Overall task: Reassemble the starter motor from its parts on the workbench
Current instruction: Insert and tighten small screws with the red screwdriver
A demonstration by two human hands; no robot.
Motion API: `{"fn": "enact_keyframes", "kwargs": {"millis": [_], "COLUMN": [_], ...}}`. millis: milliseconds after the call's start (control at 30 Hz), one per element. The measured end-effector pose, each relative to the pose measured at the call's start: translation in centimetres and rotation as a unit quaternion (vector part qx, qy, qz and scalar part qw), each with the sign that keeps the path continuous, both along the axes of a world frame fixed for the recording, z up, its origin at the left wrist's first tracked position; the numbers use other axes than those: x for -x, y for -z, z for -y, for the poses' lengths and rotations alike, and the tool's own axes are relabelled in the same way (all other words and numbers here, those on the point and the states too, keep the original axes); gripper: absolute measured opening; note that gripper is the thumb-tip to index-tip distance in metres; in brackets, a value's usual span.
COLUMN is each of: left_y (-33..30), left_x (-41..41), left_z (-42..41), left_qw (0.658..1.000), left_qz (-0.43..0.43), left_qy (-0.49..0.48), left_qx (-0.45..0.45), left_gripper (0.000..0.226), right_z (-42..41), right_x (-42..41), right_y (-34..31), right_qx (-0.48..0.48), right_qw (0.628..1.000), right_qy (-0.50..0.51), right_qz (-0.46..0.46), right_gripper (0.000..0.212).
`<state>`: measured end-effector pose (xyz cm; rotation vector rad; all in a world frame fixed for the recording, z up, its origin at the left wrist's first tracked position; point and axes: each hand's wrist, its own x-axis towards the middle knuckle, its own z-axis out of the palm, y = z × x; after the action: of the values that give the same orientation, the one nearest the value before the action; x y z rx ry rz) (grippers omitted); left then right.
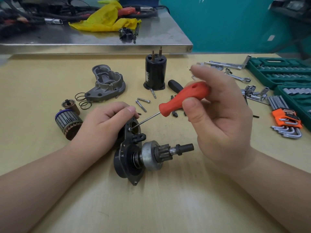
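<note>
Gripping the orange-handled screwdriver (181,98) in your right hand (220,118), you have thumb and fingers curled round its handle, and its thin shaft slants down and to the left until the tip meets a small screw (130,129) on the black bracket plate (128,145). Your left hand (104,125) wraps over the upper end of that plate, fingers curled around its edge and thumb on top, steadying it on the workbench (168,199). The plate stands on edge near the middle of the bench, and the drive pinion assembly (161,153) sticks out of it to the right, its shaft end pointing toward your right wrist. Just beside your left hand, to the left, lies the armature (68,121), with a small brown sleeve (70,105) and two coil springs (83,100) behind it. Farther back sits the grey nose housing (107,81), open side up, and the black solenoid body (154,73) stands upright with two studs on top. Loose bolts (142,103) lie between the solenoid and your hands. Off to the right are a green socket case (282,71), loose sockets, wrenches and a set of hex keys (286,121) in an orange holder.
</note>
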<state>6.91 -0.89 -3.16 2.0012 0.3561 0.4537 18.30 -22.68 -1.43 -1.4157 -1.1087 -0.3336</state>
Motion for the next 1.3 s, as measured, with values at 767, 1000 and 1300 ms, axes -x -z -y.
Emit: {"fn": "enact_keyframes", "kwargs": {"millis": [767, 1000, 1300], "left_y": [-0.29, -0.21, -0.12], "left_x": [0.03, -0.02, 0.04], "left_z": [0.26, 0.29, 0.15], "left_qw": [1.000, 1.000, 1.000], "left_qz": [-0.004, -0.003, -0.006], "left_qy": [-0.006, -0.009, -0.004], "left_qx": [0.007, 0.009, 0.001], "left_gripper": [0.031, 0.031, 0.029], "right_z": [-0.07, -0.23, -0.13], "right_x": [-0.11, -0.20, 0.06], "right_y": [0.26, 0.20, -0.15], "right_qx": [-0.005, -0.025, -0.037], "right_qw": [1.000, 1.000, 0.999], "right_qy": [-0.012, -0.002, 0.020], "right_qz": [-0.011, 0.006, -0.023], "right_gripper": [0.038, 0.037, 0.026]}}
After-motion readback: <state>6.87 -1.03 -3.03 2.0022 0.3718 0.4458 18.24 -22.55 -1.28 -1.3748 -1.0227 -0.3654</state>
